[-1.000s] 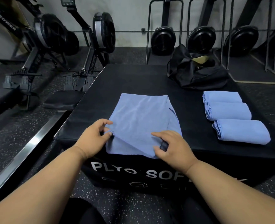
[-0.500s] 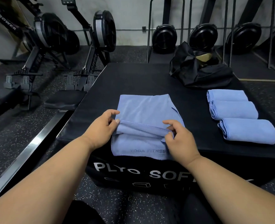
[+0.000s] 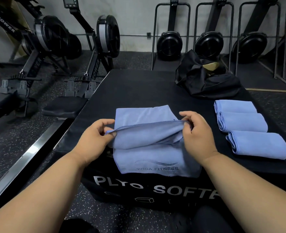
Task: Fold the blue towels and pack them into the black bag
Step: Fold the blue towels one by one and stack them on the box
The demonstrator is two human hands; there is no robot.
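Observation:
A blue towel (image 3: 149, 140) lies partly folded at the front of the black plyo box (image 3: 138, 88), its near end hanging over the box's front edge. My left hand (image 3: 95, 137) pinches the left corner of a raised fold. My right hand (image 3: 196, 130) pinches the right corner of the same fold, holding the edge taut above the towel. Three folded blue towels (image 3: 244, 126) lie in a row on the right side of the box. The black bag (image 3: 206, 79) sits open at the back right of the box.
Rowing machines (image 3: 58, 47) stand on the floor to the left, with a metal rail (image 3: 21, 158) running along the box's left side. More rowers stand upright against the back wall (image 3: 206, 42). Speckled rubber floor surrounds the box.
Both hands lifted the towel's near edge and carried it away from me across the towel, so the fold now stands higher and farther back. The printed near end is now uncovered.

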